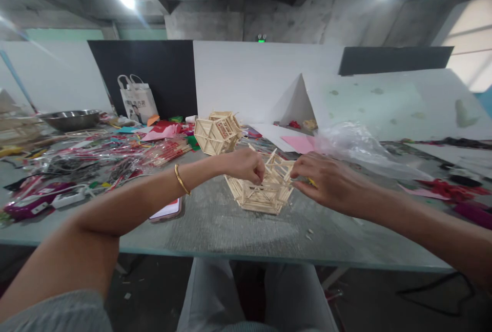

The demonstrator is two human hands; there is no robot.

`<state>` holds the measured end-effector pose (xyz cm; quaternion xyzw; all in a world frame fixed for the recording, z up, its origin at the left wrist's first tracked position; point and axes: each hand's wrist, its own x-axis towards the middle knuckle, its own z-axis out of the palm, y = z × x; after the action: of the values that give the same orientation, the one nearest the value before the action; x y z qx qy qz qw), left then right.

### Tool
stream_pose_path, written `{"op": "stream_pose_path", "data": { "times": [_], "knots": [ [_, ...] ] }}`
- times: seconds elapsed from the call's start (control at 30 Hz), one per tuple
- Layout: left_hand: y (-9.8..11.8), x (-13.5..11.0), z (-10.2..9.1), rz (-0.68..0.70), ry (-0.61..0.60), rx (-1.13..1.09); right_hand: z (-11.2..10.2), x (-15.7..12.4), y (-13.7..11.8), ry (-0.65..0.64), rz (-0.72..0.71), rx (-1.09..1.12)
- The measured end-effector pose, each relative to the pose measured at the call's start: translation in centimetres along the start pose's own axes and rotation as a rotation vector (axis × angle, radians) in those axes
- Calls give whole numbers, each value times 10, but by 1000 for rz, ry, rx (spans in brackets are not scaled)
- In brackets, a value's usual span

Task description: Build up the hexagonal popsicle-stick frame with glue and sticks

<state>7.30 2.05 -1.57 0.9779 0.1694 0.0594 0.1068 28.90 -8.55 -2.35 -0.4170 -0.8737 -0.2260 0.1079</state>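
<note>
The person's left forearm (pixel 126 204) crosses the table (pixel 230 229) edge. Its left hand (pixel 246 165), curled closed, pinches the stick frame (pixel 261 193) at mid-table, apparently to brace it. The right hand (pixel 326 181) grips the frame's other side, fingers pinched round something yellow, perhaps a tool.

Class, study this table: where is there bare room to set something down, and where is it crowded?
Bare: the grey tabletop between the pale wooden stick frame, the red-edged phone and the near edge. Crowded: red and pink packets on the left, the clear plastic bag behind the right hand.
</note>
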Motion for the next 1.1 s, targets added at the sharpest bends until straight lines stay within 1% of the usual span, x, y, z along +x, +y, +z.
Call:
{"op": "stream_pose_path", "data": {
  "times": [0.1,0.23,0.33,0.47,0.6,0.77,0.87,1.0,1.1],
  "knots": [
    [-1,0,2,-3,12,2,5,-4,-2,-4,19,-14],
    [0,-1,3,6,17,2,20,-15,-4,21,66,-15],
    [0,-1,4,3,12,19,29,-21,-5,-9,122,-14],
    [-1,0,5,0,28,27,36,-23,-3,-19,160,0],
    [1,-1,5,3,38,25,39,-20,1,-81,165,7],
    [3,-2,6,-21,42,40,42,-19,0,-72,183,-19],
    [2,-2,7,-4,49,43,41,-17,-3,-86,214,-43],
    [1,-1,7,-7,44,44,36,-14,-7,-157,265,-31],
    [1,0,6,-17,39,41,33,-11,-9,-209,338,12]
  ]
}}
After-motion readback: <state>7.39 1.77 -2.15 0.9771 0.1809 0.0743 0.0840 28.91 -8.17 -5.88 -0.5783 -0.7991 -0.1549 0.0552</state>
